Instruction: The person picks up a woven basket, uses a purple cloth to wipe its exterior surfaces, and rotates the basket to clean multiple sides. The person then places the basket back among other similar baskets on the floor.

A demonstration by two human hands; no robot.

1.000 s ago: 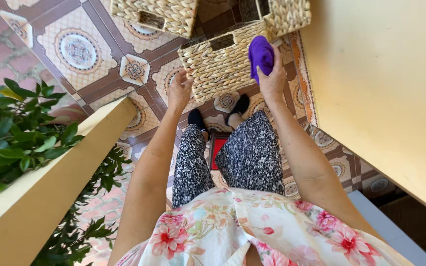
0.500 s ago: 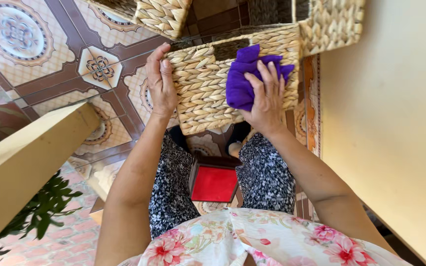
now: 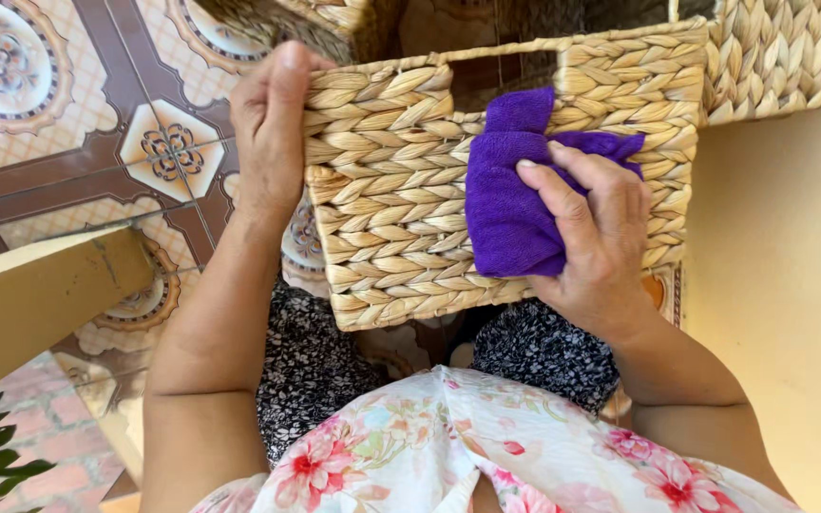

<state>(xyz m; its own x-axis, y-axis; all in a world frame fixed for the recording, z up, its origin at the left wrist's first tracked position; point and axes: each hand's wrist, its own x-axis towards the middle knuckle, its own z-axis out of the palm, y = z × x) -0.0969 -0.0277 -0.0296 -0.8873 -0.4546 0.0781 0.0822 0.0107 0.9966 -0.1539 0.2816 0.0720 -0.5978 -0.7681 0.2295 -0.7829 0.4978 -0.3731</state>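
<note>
There are no boxes with labels, no signs and no screens showing here. Nothing with printing on it is sitting near the woven basket [image 3: 410, 218].

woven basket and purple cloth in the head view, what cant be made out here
- Inside of the woven basket: head view, its near wall blocks it.
- Patch of wall under the purple cloth: covered by the cloth and the right hand.
- Left hand fingertips: wrapped round the basket's corner.
- Second basket: cut off by the top edge.
</note>
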